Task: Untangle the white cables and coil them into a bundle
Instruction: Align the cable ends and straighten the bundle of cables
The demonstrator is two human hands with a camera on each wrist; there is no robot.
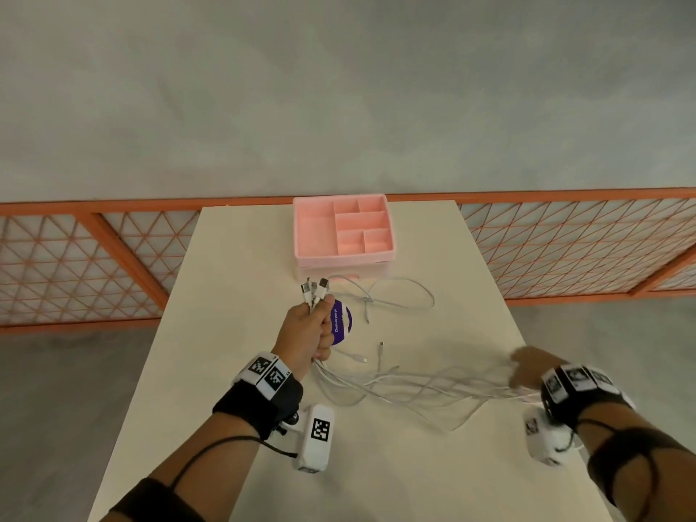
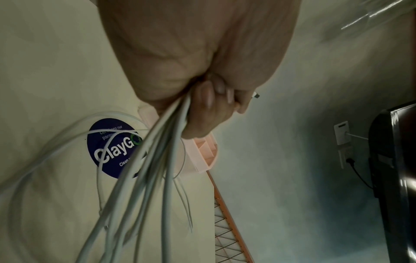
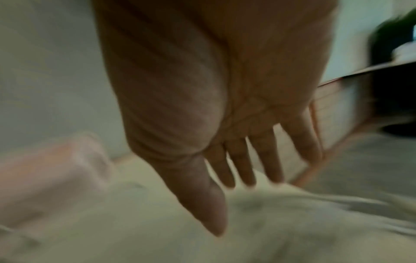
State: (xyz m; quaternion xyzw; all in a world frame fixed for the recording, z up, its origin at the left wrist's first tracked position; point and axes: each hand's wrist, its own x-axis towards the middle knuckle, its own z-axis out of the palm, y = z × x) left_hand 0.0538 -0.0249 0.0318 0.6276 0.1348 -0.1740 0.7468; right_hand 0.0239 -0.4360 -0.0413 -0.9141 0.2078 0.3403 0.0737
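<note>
My left hand (image 1: pixel 307 329) is closed in a fist round a bunch of white cables (image 1: pixel 406 386), the fingers (image 2: pixel 209 99) curled tight on them; their plug ends (image 1: pixel 314 290) stick up out of the top of the fist, and the cords drop from below it and run across the surface (image 1: pixel 241 280) toward my right hand. Just beyond my left hand, half hidden by it, lies a round purple sticker (image 1: pixel 341 322) — the left wrist view reads "ClayGo" on it (image 2: pixel 114 151). Farther out from that hand stands a pink divided organiser (image 1: pixel 344 229), its compartments bare, and between it and my hands one more white cable (image 1: pixel 391 297) lies loose in a loop on the surface, with two short cable ends (image 1: pixel 371 354) nearer me. The bunch fans out into several strands as it goes rightward. My right hand (image 1: pixel 531 367) is spread, fingers (image 3: pixel 241 163) straight and slightly apart, near the right edge of the surface — the strands reach it, though blur keeps me from telling whether they rest on the fingers or pass beside them.
</note>
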